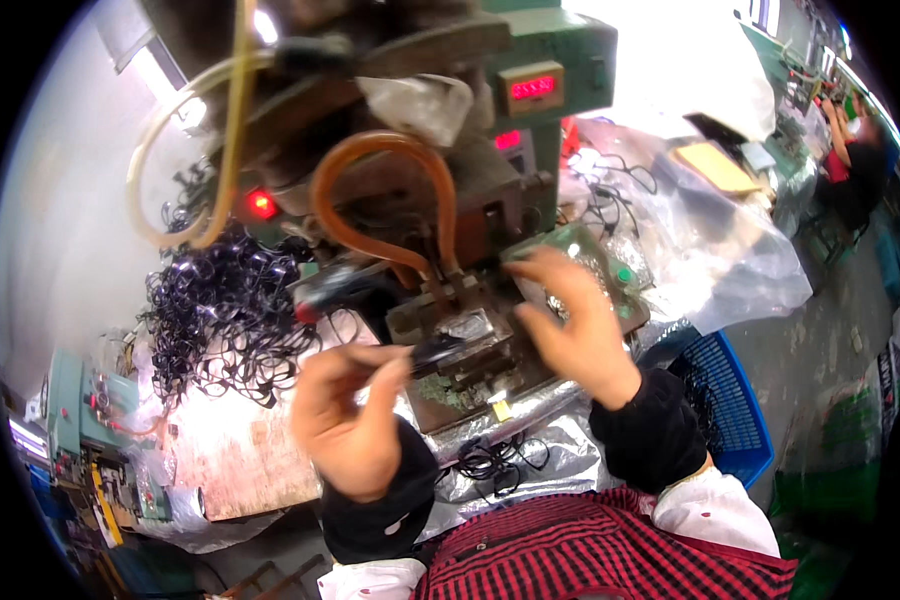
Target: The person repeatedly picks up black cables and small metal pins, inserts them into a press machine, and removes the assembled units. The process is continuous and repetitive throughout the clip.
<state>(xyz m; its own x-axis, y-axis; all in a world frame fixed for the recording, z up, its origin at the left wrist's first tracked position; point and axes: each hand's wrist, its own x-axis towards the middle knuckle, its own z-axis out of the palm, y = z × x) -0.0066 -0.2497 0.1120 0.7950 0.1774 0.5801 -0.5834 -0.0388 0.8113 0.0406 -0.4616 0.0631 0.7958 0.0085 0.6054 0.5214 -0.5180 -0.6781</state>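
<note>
Left hand (352, 425) pinches a black piece (438, 349), probably by one end, so it reaches the metal block (490, 358); right hand (587, 340) hangs wide

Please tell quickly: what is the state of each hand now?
Left hand: closed, pinching a blurred black piece.
Right hand: open, nothing visibly held.

On my feed: small black piece (438, 350), elongated, motion-blurred, lying roughly sideways, one end pinched by left hand (355, 425), other end at metal fixture (500, 355); contact I can't tell. Fixture: dark, worn, blocky, silvery insert (466, 324) on top. Right hand (580, 330) near it, fingers spread, holding nothing.
</note>
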